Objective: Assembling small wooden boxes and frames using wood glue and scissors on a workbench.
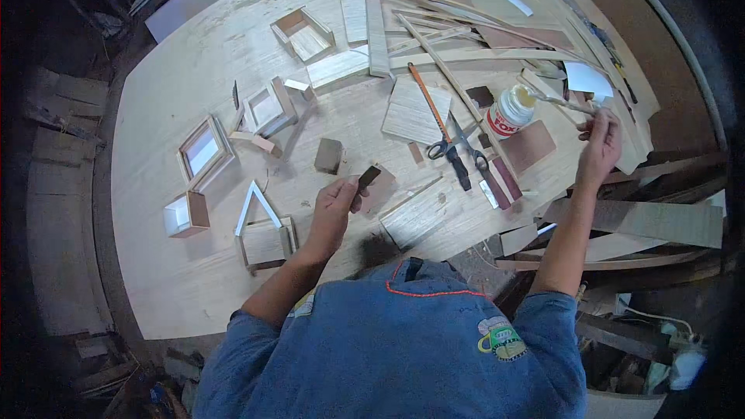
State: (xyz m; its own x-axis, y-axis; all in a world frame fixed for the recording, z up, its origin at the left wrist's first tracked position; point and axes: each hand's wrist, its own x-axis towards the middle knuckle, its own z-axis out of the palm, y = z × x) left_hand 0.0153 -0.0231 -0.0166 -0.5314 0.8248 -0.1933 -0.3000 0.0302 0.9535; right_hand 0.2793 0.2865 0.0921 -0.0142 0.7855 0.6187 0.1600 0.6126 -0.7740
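My left hand (334, 208) pinches a small dark brown flat piece (369, 178) above the near middle of the table. Farther right, my right hand (600, 147) grips the end of a thin stick (565, 102). The stick's other end is at the mouth of a white glue jar (509, 114) with a red label, which stands open with yellowish glue at its rim. Scissors (464, 147) and a slim saw blade with an orange back (429, 99) lie left of the jar. Near my left hand sits a small grey-brown block (328, 155).
Small wooden box frames (206, 151) and a little house-shaped piece (264, 240) stand on the left of the wooden table (155, 279). An open wooden box (304, 35) sits farther back. Long strips (497, 54) and offcuts crowd the back right; boards (636, 221) are stacked beyond the right edge.
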